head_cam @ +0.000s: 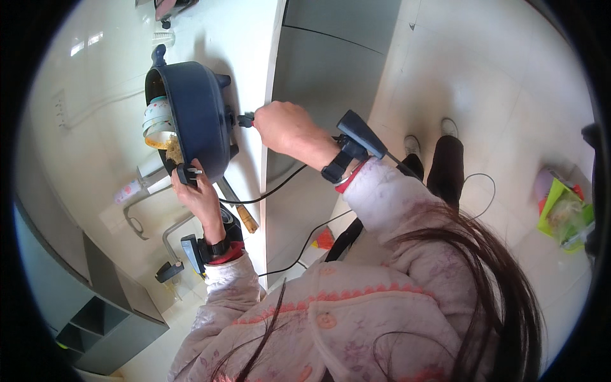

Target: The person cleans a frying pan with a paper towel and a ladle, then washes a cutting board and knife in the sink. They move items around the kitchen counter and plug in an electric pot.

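A dark blue electric cooking pot stands on short legs on the white countertop. Stacked patterned bowls and a tan, rough-textured clump show at its opening. My left hand grips a black mains plug, metal pins outward, beside the pot's near end. Between the fingers of my right hand is a black cord connector. It points at the dark socket on the pot's side, with a small gap between them. A black cord hangs below my right wrist.
A knife with a wooden handle lies by the counter edge, near my left wrist. A faucet and a clear cup are also there. Grey cabinet fronts drop to the floor, where a green bag lies.
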Motion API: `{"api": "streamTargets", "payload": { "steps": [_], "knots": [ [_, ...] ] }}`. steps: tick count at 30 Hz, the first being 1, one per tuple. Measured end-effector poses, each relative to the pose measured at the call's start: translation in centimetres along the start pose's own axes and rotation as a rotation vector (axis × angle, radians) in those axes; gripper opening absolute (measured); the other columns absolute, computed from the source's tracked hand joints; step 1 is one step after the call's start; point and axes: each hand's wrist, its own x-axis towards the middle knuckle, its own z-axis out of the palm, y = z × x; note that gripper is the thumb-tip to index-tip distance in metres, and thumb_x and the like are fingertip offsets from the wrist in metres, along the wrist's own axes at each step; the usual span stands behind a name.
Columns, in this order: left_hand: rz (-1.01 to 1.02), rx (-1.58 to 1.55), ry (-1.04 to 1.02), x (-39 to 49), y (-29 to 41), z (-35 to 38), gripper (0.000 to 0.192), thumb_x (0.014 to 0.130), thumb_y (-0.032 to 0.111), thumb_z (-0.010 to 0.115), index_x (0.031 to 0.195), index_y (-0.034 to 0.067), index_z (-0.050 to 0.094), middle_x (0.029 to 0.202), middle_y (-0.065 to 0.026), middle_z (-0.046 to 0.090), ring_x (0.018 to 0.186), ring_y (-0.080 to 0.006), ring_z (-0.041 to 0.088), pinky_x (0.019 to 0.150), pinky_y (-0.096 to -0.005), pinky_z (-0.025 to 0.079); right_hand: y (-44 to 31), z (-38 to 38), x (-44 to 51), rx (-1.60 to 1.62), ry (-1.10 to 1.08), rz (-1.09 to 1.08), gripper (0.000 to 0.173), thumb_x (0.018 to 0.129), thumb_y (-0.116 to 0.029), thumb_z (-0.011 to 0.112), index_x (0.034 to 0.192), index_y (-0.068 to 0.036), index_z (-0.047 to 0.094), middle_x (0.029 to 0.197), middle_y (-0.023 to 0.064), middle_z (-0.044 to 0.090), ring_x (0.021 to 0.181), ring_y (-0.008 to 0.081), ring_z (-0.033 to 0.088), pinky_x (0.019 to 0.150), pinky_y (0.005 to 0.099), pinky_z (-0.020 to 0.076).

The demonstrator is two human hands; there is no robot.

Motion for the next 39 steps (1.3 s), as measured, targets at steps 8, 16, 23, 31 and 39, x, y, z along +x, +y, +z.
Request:
{"api": "streamTargets", "payload": {
  "steps": [8,16,23,31,39],
  "knots": [
    [-0.172,-0.148,-0.082,0.5,0.0,-0.7,0.012,0.088,0.004,0.063,0.082,-0.005,0.058,0.069,-0.0064,0.058,0.064,-0.0099,0.047,0.056,-0.0271,0.042,-0.9,0.2,-0.1,-0.017,-0.028,0.033,0.026,0.093,-0.02,0.053,0.089,0.001,0.068,0.084,0.0223,0.066,0.079,0.0382,0.065,0.072,0.0446,0.0526],
    [-0.122,-0.25,-0.037,-0.3,1.5,-2.2,0.008,0.089,0.002,0.059,0.087,-0.006,0.058,0.07,-0.0063,0.056,0.065,-0.01,0.048,0.055,-0.0277,0.041,1.0,0.5,-0.9,0.174,0.002,0.085,0.027,0.093,-0.021,0.052,0.082,0.001,0.063,0.078,0.0224,0.063,0.077,0.0424,0.061,0.072,0.048,0.0494],
    [0.0,-0.217,-0.088,-1.6,3.0,-2.5,0.011,0.089,0.001,0.059,0.083,-0.005,0.052,0.071,-0.0068,0.05,0.066,-0.0119,0.044,0.056,-0.0283,0.04,1.8,0.6,-2.2,0.264,0.034,0.07,0.027,0.093,-0.02,0.051,0.079,0.002,0.06,0.076,0.0229,0.061,0.075,0.044,0.059,0.069,0.0498,0.0468],
    [0.024,-0.191,-0.136,-2.5,1.9,-2.9,0.018,0.092,0.007,0.06,0.1,-0.009,0.056,0.077,-0.006,0.052,0.071,-0.0095,0.047,0.064,-0.0245,0.044,2.9,2.7,-2.6,0.353,0.112,0.043,0.027,0.093,-0.02,0.052,0.078,0.001,0.059,0.074,0.0223,0.06,0.073,0.0439,0.058,0.066,0.05,0.0455],
    [-0.028,-0.525,-0.06,-3.0,1.3,-2.3,0.024,0.092,0.01,0.06,0.104,-0.011,0.055,0.079,-0.0047,0.054,0.072,-0.0073,0.045,0.063,-0.0227,0.043,3.1,3.5,-3.0,0.354,0.123,0.026,0.025,0.091,-0.018,0.052,0.078,0.002,0.059,0.073,0.0216,0.06,0.071,0.0422,0.059,0.064,0.0496,0.0447]
  ]
}}
